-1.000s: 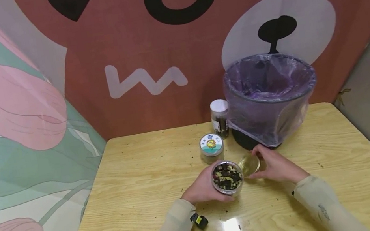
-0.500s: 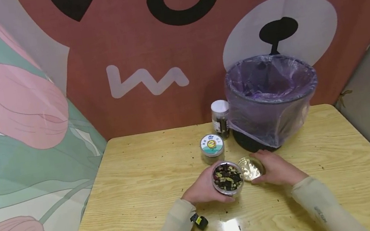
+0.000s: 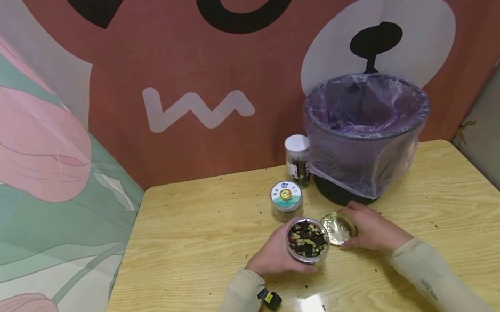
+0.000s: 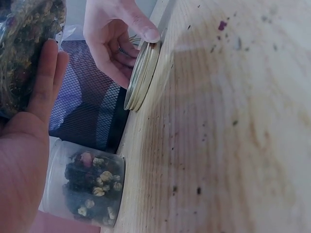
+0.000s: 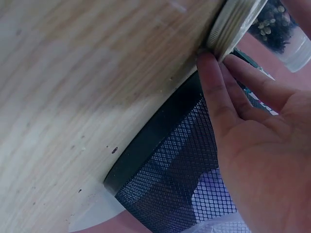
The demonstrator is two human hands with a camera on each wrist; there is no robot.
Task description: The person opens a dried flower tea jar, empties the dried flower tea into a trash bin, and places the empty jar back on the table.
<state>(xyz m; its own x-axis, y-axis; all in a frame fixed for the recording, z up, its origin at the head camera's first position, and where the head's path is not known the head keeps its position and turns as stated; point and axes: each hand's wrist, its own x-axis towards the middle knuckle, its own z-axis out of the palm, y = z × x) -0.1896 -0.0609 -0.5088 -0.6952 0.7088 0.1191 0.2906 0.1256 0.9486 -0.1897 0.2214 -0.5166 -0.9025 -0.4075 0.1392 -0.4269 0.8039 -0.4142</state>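
Observation:
In the head view my left hand (image 3: 271,254) grips a clear jar (image 3: 308,241) round its side. The jar is uncovered and full of a dark and yellowish dried flower-tea mix; the left wrist view shows it raised above the table. Just right of its rim is a gold metal lid (image 3: 339,229), shiny inner side up. My right hand (image 3: 374,226) pinches this lid by its edge. Both wrist views show the lid (image 4: 143,77) low at the tabletop, with the right fingers (image 5: 214,90) at its rim.
Behind the held jar stands a jar with a sunflower-printed lid (image 3: 286,196). Farther back is a taller white-capped jar (image 3: 299,162). A black mesh bin (image 3: 372,164) with a purple liner stands at the back right. Dark crumbs dot the wooden table (image 3: 185,241).
The right hand has tipped the lid from a tilted pose to a flatter one, inner side up, close to the table. The left hand and its jar have stayed in place.

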